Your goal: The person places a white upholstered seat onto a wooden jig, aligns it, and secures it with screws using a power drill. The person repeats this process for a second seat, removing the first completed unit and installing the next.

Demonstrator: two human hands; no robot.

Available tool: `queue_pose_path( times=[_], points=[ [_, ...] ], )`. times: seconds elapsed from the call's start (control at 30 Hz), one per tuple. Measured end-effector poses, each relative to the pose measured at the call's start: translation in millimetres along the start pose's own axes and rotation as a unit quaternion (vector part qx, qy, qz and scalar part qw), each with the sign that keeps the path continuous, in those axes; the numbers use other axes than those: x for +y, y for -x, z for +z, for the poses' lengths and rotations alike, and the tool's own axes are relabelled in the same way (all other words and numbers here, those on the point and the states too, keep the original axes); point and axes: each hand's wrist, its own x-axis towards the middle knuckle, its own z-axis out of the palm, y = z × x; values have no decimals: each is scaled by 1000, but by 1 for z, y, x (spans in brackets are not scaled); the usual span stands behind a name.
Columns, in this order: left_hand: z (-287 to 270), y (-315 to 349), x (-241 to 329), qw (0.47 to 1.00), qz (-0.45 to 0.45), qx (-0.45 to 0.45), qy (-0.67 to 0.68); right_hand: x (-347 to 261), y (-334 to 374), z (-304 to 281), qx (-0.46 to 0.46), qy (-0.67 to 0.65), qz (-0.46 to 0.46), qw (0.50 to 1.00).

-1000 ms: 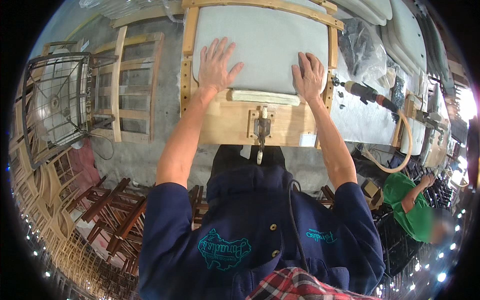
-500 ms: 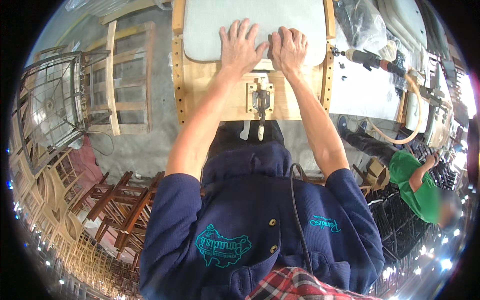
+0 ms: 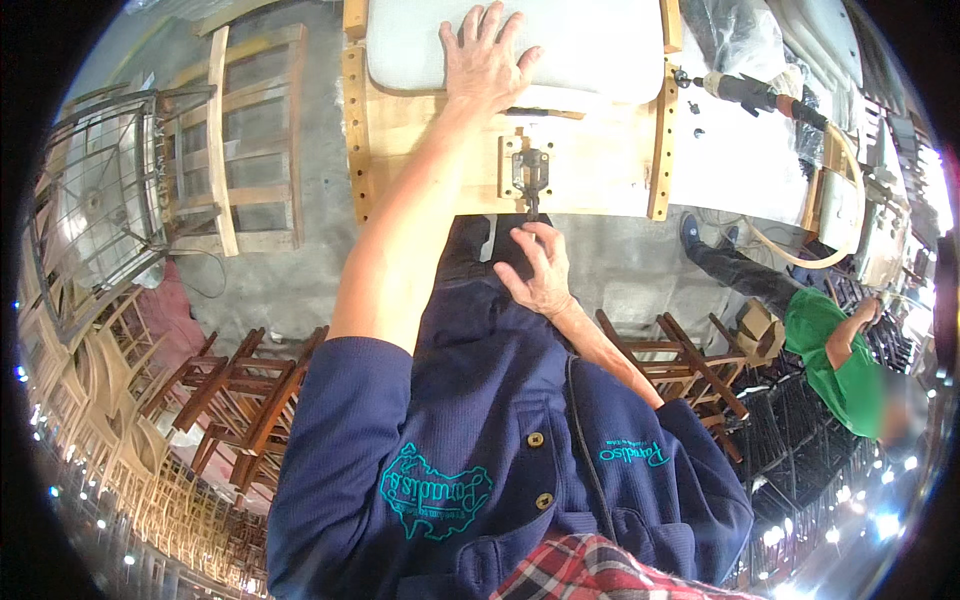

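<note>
My left hand [image 3: 487,62] lies flat with fingers spread on a pale grey panel with rounded corners [image 3: 595,55], near its close edge. The panel rests on a wooden jig board [image 3: 420,155] with drilled side rails. At the board's near edge a dark metal toggle clamp [image 3: 532,172] is mounted, its lever pointing towards my body. My right hand [image 3: 542,270] is curled around the end of that lever, just off the board's edge; its fingers cover the grip. A thin light strip [image 3: 545,100] shows along the panel's near edge.
A power tool with a hose [image 3: 745,92] lies on the white surface to the right, with clear plastic sheeting behind. On the left stand a wooden pallet [image 3: 222,150] and a wire frame [image 3: 100,190]. Brown wooden chair frames [image 3: 250,400] and a person in green [image 3: 840,330] are nearby.
My right hand has left the panel and come back towards my body to the clamp's lever. The left hand stays on the panel. The whole view has shifted slightly.
</note>
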Motion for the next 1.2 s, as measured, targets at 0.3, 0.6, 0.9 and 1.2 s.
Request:
queue_pose_path(
  times=[0.3,0.6,0.9,1.2],
  points=[
    [1,-3,0,999,-10,-34,28,17,4,14,-81,-368,574,727],
    [9,-1,-4,999,-12,-40,-2,-7,-33,-35,-130,-358,594,709],
    [28,6,-17,998,3,-52,-41,10,-12,8,60,96,59,992],
    [5,1,-3,999,-3,-26,39,5,-30,12,140,-66,-92,984]
  ],
)
